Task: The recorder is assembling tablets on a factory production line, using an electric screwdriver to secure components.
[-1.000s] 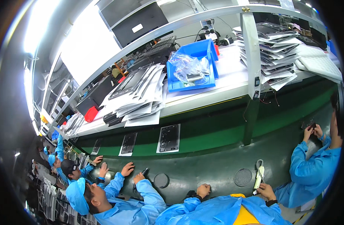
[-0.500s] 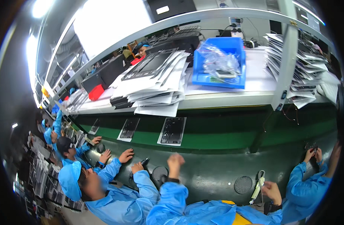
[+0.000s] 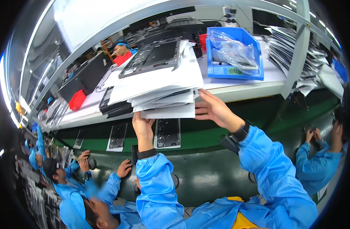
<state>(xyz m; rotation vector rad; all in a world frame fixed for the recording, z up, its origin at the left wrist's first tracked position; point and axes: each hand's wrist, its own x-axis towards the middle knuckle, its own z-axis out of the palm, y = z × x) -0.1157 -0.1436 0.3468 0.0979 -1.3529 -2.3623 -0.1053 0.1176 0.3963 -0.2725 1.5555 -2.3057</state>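
On the shelf above the bench rests a thick stack of white paper sheets (image 3: pixel 171 101), with thin dark panels partly showing between them. A black laptop casing panel (image 3: pixel 154 55) with cut-outs lies on top. My left hand (image 3: pixel 143 129) is raised to the stack's front edge, closed at its lower corner, with its fingertips partly hidden by the paper. Along the stack's right side, my right hand (image 3: pixel 217 110) has its fingers stretched out and apart, the tips touching the sheet edges.
Right of the stack stands a blue bin (image 3: pixel 236 72) holding clear plastic bags. Another paper stack (image 3: pixel 293 57) sits beyond the shelf post (image 3: pixel 299 53). Below, black panels on white sheets (image 3: pixel 168 133) lie on the green line. Co-workers in blue sit left (image 3: pixel 98 210) and right (image 3: pixel 320 164).
Both my hands have risen from over the dark bench to the paper stack on the shelf. The view has shifted, and the stack now appears closer.
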